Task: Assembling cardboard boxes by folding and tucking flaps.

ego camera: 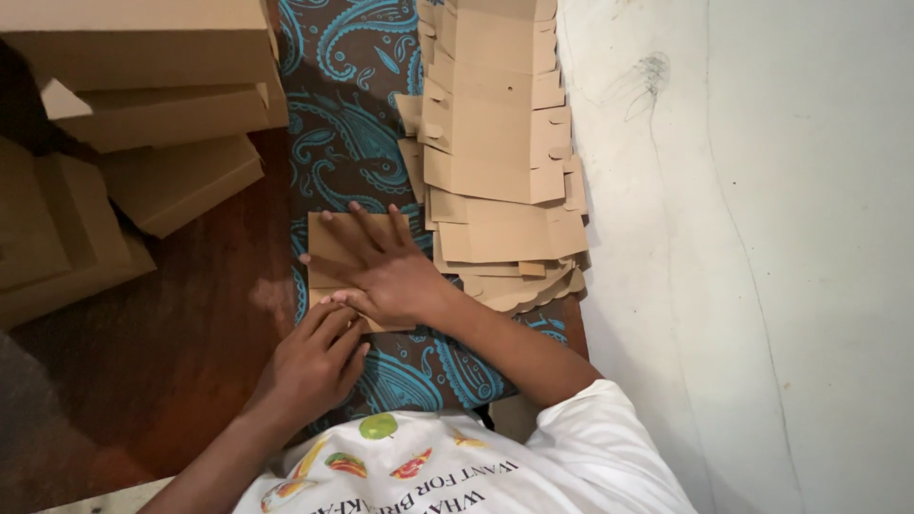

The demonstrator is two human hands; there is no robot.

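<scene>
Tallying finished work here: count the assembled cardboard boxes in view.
4, all stacked at the left: top box, second box, third box, lowest box at the left edge. More may lie hidden out of frame.
</scene>
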